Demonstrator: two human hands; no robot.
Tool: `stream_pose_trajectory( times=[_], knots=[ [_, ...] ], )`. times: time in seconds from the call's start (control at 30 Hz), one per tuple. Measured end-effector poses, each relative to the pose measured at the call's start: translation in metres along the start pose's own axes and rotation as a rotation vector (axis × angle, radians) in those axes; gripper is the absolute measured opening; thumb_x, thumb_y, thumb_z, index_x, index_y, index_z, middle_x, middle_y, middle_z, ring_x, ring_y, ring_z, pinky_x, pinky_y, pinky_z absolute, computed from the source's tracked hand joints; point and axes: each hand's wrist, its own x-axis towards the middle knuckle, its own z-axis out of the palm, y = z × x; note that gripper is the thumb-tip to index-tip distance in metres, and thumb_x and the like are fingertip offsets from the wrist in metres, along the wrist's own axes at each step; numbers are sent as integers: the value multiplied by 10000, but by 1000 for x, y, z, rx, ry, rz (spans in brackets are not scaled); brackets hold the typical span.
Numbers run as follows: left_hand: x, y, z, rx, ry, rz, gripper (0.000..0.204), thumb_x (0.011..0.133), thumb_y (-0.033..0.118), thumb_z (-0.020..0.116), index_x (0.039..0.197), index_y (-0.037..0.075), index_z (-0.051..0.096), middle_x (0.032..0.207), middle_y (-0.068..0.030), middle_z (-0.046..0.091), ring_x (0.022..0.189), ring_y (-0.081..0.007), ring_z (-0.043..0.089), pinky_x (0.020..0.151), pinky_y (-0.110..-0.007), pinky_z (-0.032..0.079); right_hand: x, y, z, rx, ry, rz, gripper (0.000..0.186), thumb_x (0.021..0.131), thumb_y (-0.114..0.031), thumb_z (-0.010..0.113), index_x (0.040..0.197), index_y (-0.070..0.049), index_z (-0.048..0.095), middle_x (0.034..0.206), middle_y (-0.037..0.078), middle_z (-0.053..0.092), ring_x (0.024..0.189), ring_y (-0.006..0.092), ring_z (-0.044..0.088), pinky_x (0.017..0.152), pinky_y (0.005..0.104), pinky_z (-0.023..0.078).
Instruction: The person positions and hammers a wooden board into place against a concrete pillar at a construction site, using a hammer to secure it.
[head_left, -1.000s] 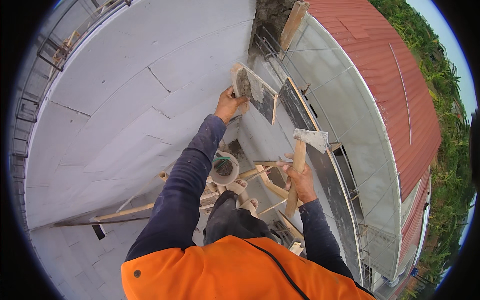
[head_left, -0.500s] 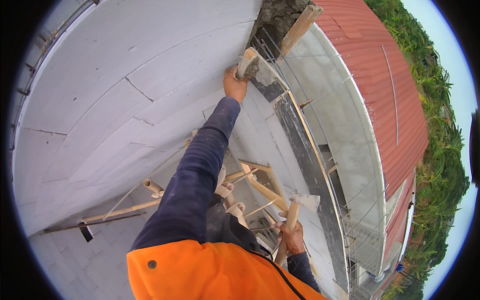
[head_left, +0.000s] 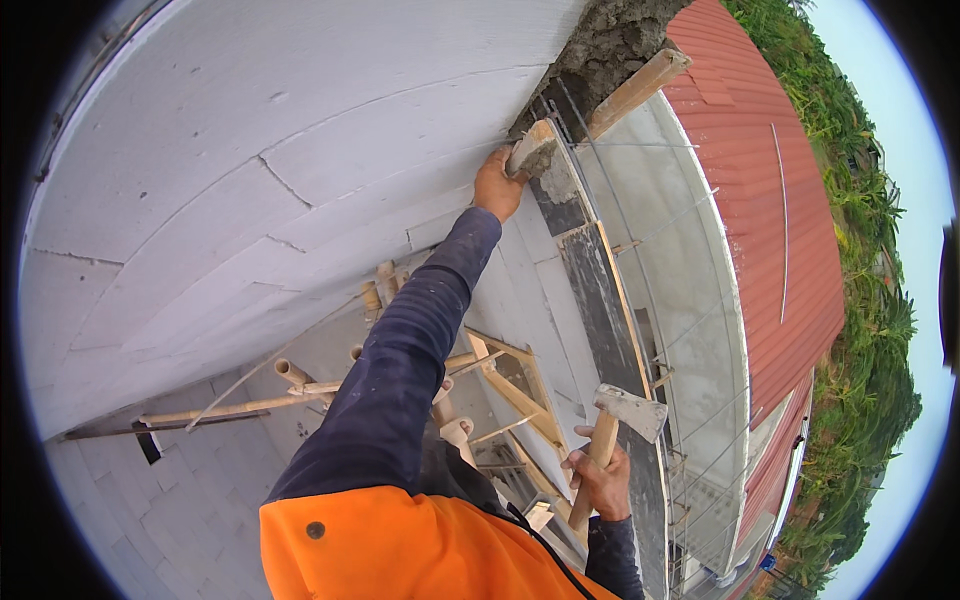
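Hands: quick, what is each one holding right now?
Left hand: closed on a wooden float, pressed up against the wall.
Right hand: closed around a hammer.

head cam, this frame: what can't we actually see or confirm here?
- Tool in the left hand: a mortar-caked float or trowel; its handle is hidden by the grip.
- Lower hammer handle: covered by the right hand.
- Scaffold footing: blocked by the orange vest and left sleeve.
- Wall top: cut off by the fisheye rim.
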Motion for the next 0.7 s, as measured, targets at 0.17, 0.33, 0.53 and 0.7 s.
stream_pose_trajectory(
  times=[0.17,0.33,0.53,0.7],
  knots=[
    [-2,4,1,71,-19,13,586,838,142,857,1348,-54,646,1316,-270,692,1242,-414,664,1071,-435,511,1,5,7,-13,-5,35,423,880,-47,726,1286,38,641,766,112,730,510,113,608,479,255,496],
    [1,4,-4,70,-36,29,557,848,167,831,1340,-26,655,1333,-244,682,1232,-424,654,1060,-454,522,3,-3,15,-38,-10,48,408,904,-59,728,1296,14,645,776,103,726,520,106,604,484,249,500],
    [1,6,-4,76,-61,-4,566,849,181,838,1342,-28,654,1327,-246,684,1228,-428,655,1057,-453,523,0,-5,15,-34,-9,45,415,906,-70,730,1304,10,642,773,99,722,526,103,606,485,252,502],
    [-5,-4,-1,97,-43,28,571,848,185,840,1339,-38,651,1321,-253,686,1214,-435,660,1046,-457,526,-4,3,14,-39,14,58,416,905,-76,724,1304,6,642,770,95,719,525,106,606,485,259,500]
  ],
)
